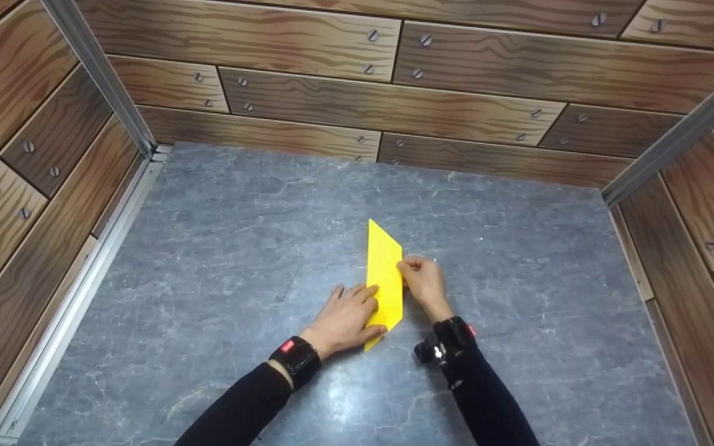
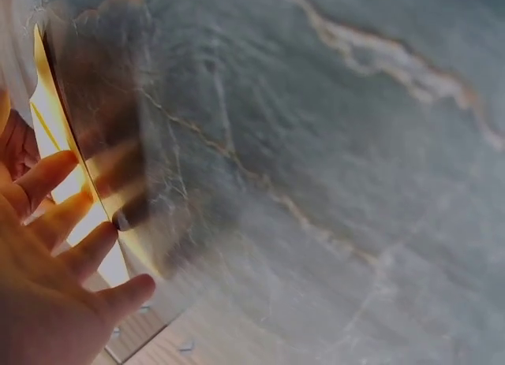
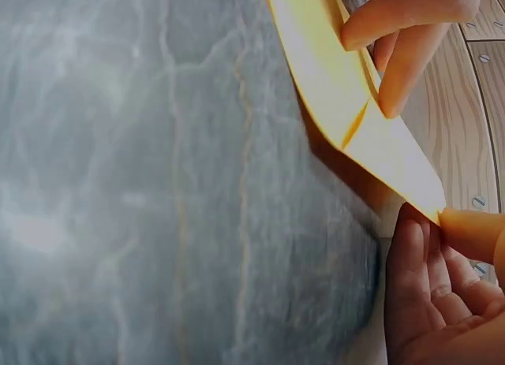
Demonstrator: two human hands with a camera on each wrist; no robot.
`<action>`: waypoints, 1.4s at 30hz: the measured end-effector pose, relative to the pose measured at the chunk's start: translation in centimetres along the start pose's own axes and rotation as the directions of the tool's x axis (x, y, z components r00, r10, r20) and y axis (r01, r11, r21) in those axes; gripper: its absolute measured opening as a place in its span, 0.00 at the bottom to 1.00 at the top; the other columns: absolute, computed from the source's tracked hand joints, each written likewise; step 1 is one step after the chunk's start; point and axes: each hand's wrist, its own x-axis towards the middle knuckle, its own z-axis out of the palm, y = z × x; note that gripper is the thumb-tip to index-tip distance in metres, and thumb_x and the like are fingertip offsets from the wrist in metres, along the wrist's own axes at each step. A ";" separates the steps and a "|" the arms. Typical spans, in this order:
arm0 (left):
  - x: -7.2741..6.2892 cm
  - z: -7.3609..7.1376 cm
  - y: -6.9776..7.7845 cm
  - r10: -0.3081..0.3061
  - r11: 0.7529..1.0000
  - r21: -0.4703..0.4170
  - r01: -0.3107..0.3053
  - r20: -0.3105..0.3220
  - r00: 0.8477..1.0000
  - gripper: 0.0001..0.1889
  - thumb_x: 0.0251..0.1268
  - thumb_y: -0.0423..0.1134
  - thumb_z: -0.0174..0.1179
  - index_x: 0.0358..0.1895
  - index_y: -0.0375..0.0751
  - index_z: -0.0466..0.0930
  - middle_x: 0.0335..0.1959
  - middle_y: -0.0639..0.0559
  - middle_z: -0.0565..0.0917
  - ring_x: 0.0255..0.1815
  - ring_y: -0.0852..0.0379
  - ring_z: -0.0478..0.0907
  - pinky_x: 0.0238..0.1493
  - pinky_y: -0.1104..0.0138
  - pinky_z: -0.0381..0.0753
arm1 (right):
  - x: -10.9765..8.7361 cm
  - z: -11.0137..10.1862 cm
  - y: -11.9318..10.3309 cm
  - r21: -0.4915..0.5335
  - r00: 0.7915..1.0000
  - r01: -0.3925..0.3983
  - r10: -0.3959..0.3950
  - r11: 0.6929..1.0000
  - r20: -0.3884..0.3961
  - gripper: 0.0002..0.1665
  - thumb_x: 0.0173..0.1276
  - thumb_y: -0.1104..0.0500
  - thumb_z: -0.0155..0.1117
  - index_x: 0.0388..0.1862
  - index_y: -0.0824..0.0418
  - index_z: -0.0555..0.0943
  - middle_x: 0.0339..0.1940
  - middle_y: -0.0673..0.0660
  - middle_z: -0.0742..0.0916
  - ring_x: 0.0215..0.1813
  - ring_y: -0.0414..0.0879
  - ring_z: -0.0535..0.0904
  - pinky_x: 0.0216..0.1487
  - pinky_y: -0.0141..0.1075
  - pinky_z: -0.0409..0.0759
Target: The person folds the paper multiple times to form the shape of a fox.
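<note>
A folded sheet of yellow paper [image 1: 386, 266] lies lengthwise on the grey marbled surface, with slanted ends at top and bottom. My left hand [image 1: 344, 317] rests on its lower left part, fingers spread and fairly straight. At the paper's right edge, my right hand [image 1: 426, 284] pinches the sheet between thumb and fingers. The right wrist view shows this pinch by the right hand [image 3: 446, 290] at the edge, and a crease runs across the paper [image 3: 394, 156]. In the left wrist view, the fingers of the left hand [image 2: 63, 262] lie along the paper's edge.
The grey surface [image 1: 239, 204] spreads around the paper. Wood-patterned panels [image 1: 307, 99] stand at the back and both sides. Metal strips [image 1: 84, 272] run along the left edge and up the corners. Each wrist wears a black band [image 1: 298, 359].
</note>
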 end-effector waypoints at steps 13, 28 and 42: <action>2.2 -1.2 -1.1 -0.407 0.722 -0.649 0.241 -0.116 0.906 0.30 0.75 0.47 0.63 0.71 0.31 0.70 0.60 0.39 0.81 0.59 0.44 0.80 0.60 0.53 0.80 | -1.2 -1.5 -0.5 0.140 0.999 0.053 -0.050 0.989 -0.022 0.17 0.76 0.58 0.64 0.54 0.70 0.86 0.45 0.65 0.89 0.38 0.49 0.86 0.40 0.38 0.86; 3.4 -2.4 -0.3 -0.526 0.304 -0.904 0.300 0.103 0.844 0.19 0.69 0.40 0.69 0.58 0.32 0.85 0.45 0.43 0.90 0.42 0.54 0.87 0.46 0.58 0.87 | -3.0 -2.3 -1.0 0.184 0.995 0.095 -0.089 0.978 -0.037 0.17 0.76 0.58 0.65 0.55 0.69 0.85 0.47 0.63 0.89 0.43 0.51 0.85 0.51 0.49 0.85; 3.5 -2.1 0.2 -0.499 0.375 -0.893 0.248 0.030 0.866 0.12 0.67 0.36 0.69 0.49 0.34 0.89 0.39 0.46 0.90 0.35 0.58 0.84 0.28 0.71 0.79 | -2.4 -3.6 -1.5 0.285 0.992 0.118 -0.100 0.951 -0.077 0.17 0.78 0.55 0.64 0.52 0.69 0.85 0.40 0.62 0.87 0.42 0.56 0.84 0.53 0.55 0.84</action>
